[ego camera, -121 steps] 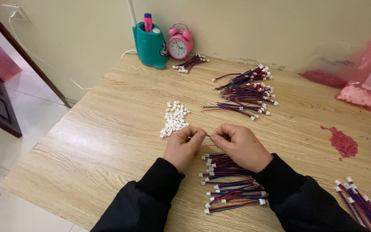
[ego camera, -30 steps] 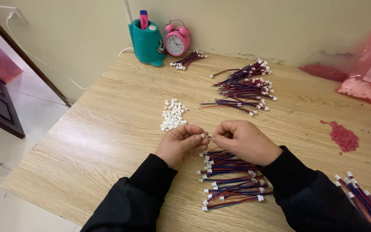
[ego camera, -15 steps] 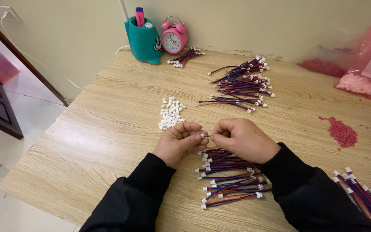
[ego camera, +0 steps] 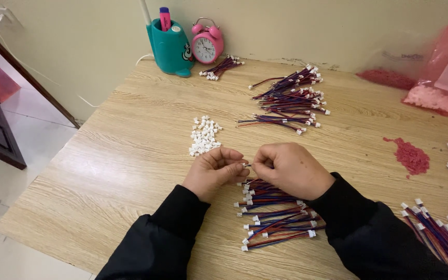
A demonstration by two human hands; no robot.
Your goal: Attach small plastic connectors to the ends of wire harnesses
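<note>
At the frame's centre, the left hand [ego camera: 214, 173] and right hand [ego camera: 290, 168] pinch a small white connector [ego camera: 247, 165] together above a wire pile [ego camera: 276, 215].

Two hands: left hand [ego camera: 213, 173], right hand [ego camera: 291, 168]. One heap of small white connectors [ego camera: 204, 136]. Six groups of red-blue-black wire leads: under hands [ego camera: 273, 218], mid-surface [ego camera: 291, 98], by clock [ego camera: 221, 67], and three at right edge. One pink alarm clock [ego camera: 207, 45]. One teal pen holder [ego camera: 171, 49]. One pile of pink granules [ego camera: 409, 155]. Two pink bags [ego camera: 444, 78].
</note>
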